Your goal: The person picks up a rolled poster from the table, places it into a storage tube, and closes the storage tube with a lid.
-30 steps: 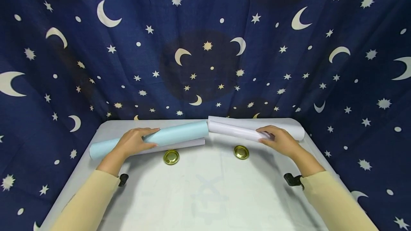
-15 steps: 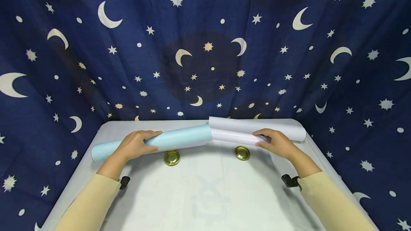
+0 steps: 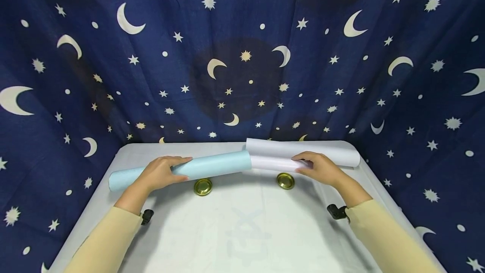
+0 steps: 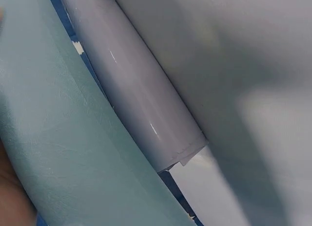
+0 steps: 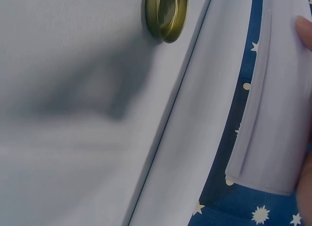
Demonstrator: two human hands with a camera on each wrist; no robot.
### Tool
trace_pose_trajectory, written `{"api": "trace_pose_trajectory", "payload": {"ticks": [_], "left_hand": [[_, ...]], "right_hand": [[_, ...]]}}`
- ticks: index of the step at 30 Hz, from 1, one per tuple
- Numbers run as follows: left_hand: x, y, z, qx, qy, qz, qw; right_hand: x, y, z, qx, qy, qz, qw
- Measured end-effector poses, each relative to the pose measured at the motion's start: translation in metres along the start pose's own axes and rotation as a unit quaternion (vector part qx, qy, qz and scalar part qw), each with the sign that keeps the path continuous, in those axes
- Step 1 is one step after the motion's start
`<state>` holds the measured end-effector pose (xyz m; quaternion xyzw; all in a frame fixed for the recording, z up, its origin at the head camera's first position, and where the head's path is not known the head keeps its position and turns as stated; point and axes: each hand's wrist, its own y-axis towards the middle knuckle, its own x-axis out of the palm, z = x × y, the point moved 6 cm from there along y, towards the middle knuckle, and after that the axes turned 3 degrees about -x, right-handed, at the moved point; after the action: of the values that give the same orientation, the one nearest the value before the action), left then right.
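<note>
My left hand (image 3: 159, 174) grips a light blue rolled sheet (image 3: 216, 165), thumb on its near side and fingers over the top. A thinner pale lavender rolled sheet (image 3: 270, 163) is held by my right hand (image 3: 322, 169), pinched near its right end. In the head view its left end is hidden at the blue roll's right end, the two rolls nearly in line. The right wrist view shows the lavender roll's loose edge (image 5: 251, 133) along its side. Another glossy pale roll (image 4: 136, 89) lies beside the blue one in the left wrist view, mostly hidden from the head camera.
A wider white roll (image 3: 303, 150) lies along the table's back edge behind my right hand. Two small gold dishes (image 3: 203, 186) sit in front of the rolls on the white table (image 3: 246, 222). A dark blue star-and-moon curtain (image 3: 246, 75) rises behind and at both sides.
My right hand has moved left with the lavender roll, whose left end has become hidden at the blue roll's end. The blue roll has shifted slightly right and nearer in my left hand.
</note>
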<state>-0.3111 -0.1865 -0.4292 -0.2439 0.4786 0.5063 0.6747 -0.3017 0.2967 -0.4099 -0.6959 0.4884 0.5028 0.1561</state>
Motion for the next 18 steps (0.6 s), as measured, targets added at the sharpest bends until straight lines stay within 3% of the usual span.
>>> {"api": "trace_pose_trajectory", "payload": {"ticks": [18], "left_hand": [[0.005, -0.005, 0.011, 0.016, 0.005, -0.006, 0.9998]], "right_hand": [[0.016, 0.018, -0.019, -0.052, -0.005, -0.016, 0.999]]}}
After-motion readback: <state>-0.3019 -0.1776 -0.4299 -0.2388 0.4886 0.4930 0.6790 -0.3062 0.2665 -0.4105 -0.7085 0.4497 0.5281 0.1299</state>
